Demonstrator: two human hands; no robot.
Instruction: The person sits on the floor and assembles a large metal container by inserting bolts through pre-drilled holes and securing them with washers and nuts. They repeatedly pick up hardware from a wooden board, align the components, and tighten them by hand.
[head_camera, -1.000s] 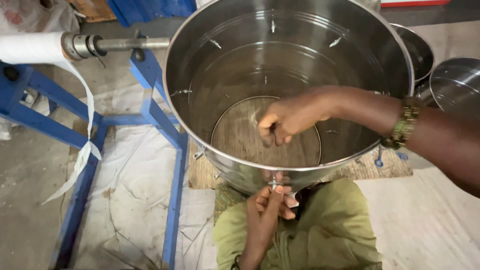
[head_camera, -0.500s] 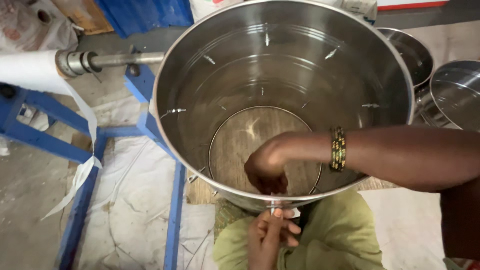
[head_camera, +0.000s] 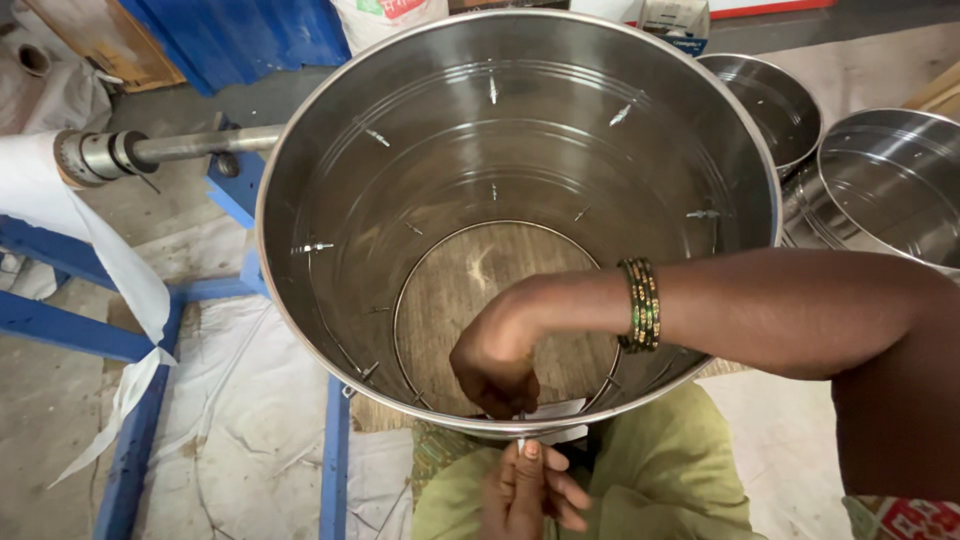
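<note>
A large shiny steel drum (head_camera: 420, 180) stands open in front of me, small screws poking through its wall. My right hand (head_camera: 495, 360) reaches inside against the near wall, fingers curled; I cannot tell what they grip. My left hand (head_camera: 525, 490) is outside, just below the rim, pinching a small metal fastener (head_camera: 521, 440). Beyond my hands, past the drum, lean a white sack (head_camera: 385, 18) and a white box (head_camera: 665, 20). Right of my right arm sit two steel tubs (head_camera: 890, 190).
</note>
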